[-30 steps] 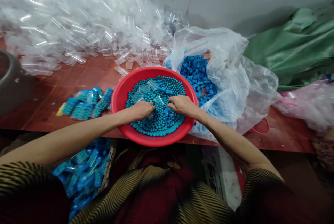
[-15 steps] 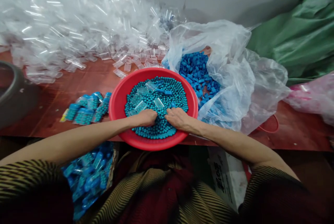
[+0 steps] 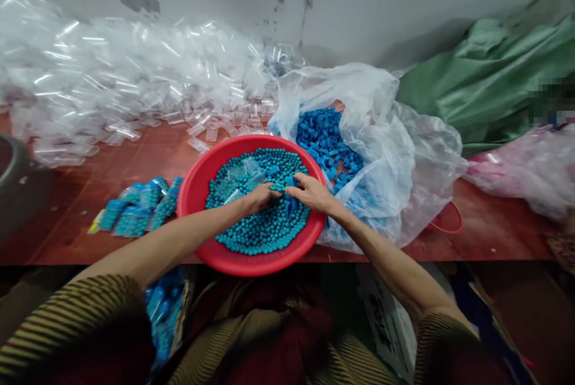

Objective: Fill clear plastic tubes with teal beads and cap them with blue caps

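A red bowl [image 3: 197, 181] on the red-brown table holds a heap of teal beads [image 3: 260, 232], a few clear tubes and some blue caps. Both my hands meet over the middle of the beads. My left hand [image 3: 259, 196] is curled with its fingers pinched on something small that I cannot make out. My right hand [image 3: 309, 192] faces it, its fingers closed on a small piece, and a blue cap [image 3: 290, 182] shows at its fingertips. The two sets of fingertips touch or nearly touch.
A clear bag of blue caps [image 3: 330, 142] sits right of the bowl. Empty clear tubes [image 3: 135, 85] are heaped behind. Several filled tubes [image 3: 139, 205] lie left of the bowl, more in a basket [image 3: 164, 307] below. A green sheet [image 3: 485, 79] lies far right.
Both hands moved up from the near part of the beads to the middle of the bowl and closer together. The camera tilted, so the whole scene sits lower in the picture.
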### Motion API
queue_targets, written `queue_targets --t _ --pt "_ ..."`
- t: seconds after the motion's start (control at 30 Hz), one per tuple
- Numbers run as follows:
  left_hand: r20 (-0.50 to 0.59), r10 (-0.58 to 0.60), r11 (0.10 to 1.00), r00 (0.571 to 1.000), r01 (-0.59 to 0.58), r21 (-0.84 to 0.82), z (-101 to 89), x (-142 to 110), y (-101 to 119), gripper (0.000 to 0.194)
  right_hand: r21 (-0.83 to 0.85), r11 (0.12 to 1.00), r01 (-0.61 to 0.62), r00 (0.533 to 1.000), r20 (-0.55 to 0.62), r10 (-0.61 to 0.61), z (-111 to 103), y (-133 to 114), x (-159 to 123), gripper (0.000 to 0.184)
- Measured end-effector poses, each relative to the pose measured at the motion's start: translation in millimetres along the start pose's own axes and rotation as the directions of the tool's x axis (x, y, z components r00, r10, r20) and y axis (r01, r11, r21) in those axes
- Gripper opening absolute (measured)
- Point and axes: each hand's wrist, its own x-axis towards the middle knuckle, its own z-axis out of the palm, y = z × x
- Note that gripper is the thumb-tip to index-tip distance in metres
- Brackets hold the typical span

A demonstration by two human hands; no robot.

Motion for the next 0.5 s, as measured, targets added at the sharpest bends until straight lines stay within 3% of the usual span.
queue_targets --t 0.07,0.17,0.23,0.37,0.5 --pt "0.005 -0.028 0.999 1.0 0.029 -0.015 -9.8 -10.7 4.2 0.025 0.168 0.985 -0.032 0.999 0.024 0.029 -0.1 2.9 2.1 0.019" --pt "-0.011 -0.043 0.999 0.999 0.043 -0.03 -17.6 -26.3 10.4 0.027 0.348 0.933 -0.093 0.987 0.154 0.041 4.5 5.3 4.3 0.014" --pt "-0.036 -0.033 0.999 0.999 0.032 -0.04 -17.8 -34.9 13.9 0.026 0.354 0.933 -0.068 0.99 0.141 0.018 8.0 5.8 4.3 0.013" --pt "-0.08 0.009 0.998 0.997 -0.014 -0.054 -14.0 -49.0 18.2 0.026 0.187 0.978 0.095 0.995 -0.053 -0.086 10.1 5.1 2.9 0.016" --pt "-0.013 0.065 0.996 0.998 -0.065 -0.06 -11.7 -61.7 19.6 0.032 0.243 0.97 -0.034 0.999 0.026 0.029 9.4 5.6 3.1 0.021"
